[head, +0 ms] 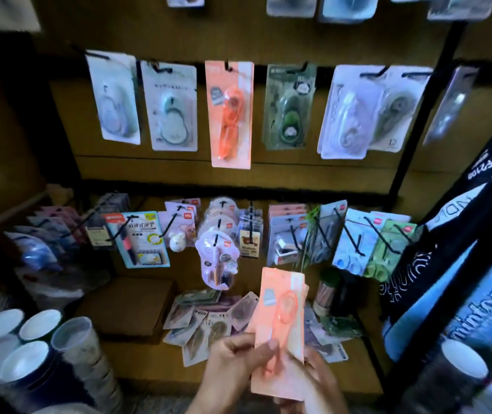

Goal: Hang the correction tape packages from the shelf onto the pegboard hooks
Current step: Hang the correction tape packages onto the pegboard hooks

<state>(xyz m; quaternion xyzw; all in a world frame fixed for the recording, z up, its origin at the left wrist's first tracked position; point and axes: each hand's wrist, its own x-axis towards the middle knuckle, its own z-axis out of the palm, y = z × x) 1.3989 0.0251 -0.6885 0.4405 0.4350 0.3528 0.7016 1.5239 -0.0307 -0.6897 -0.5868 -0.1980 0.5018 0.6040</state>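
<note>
Both hands hold a small stack of orange correction tape packages (280,321) low in front of the shelf. My left hand (235,360) grips the stack's left edge, thumb across the front. My right hand (316,380) holds it from underneath and behind, fingers mostly hidden. A matching orange package (230,115) hangs on a pegboard hook (228,66) in the upper row, between a white package (173,107) and a green one (289,107). More loose packages (206,321) lie scattered on the wooden shelf (155,357) below.
A lower row of hooks carries assorted stationery packs (218,255). A brown cardboard box (131,306) sits on the shelf at left. Stacked paper cups (38,342) stand at the lower left. Dark and blue bags (460,279) hang at right beside a black upright post (418,121).
</note>
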